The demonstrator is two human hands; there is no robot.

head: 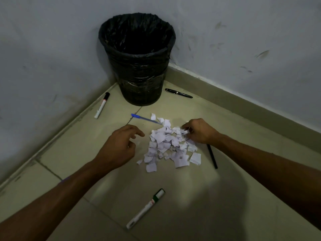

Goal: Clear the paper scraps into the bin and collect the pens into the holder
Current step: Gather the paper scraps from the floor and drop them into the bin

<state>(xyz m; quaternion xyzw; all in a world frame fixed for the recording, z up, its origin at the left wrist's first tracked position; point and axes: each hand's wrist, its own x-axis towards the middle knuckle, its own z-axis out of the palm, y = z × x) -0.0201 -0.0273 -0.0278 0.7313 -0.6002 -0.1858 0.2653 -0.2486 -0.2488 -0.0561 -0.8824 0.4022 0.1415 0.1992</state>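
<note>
White paper scraps [171, 146], torn into small irregular pieces, lie in one loose pile on the tiled floor [69, 153], in a corner where a pale wall [52, 49] meets another.

The right hand [199, 130] rests at the pile's far right edge, with its fingers curled down round a few scraps there. The left hand [121, 143] hovers just beside the pile's left edge, fingers loosely bent and apart, holding nothing.

Five writing tools lie around the pile:
- A blue pen [145, 118] lies at the far edge, between the pile and the bin, and one end reaches the outermost scraps.
- A black stick pen [212, 156] lies just right of the pile, its far end hidden behind the right wrist.
- A green-capped marker [145, 208] lies well apart on the near side, between the two forearms.
- A black-capped marker [102, 105] lies along the foot of the left wall, near the bin.
- A black banded pen [178, 93] lies just right of the bin's base.

The bin [139, 70], round, black and tapering downward, stands upright in the corner beyond the pile, well apart from both hands. A black plastic liner [137, 18] is folded over its rim. The inside is too dark to tell what it holds.
</note>
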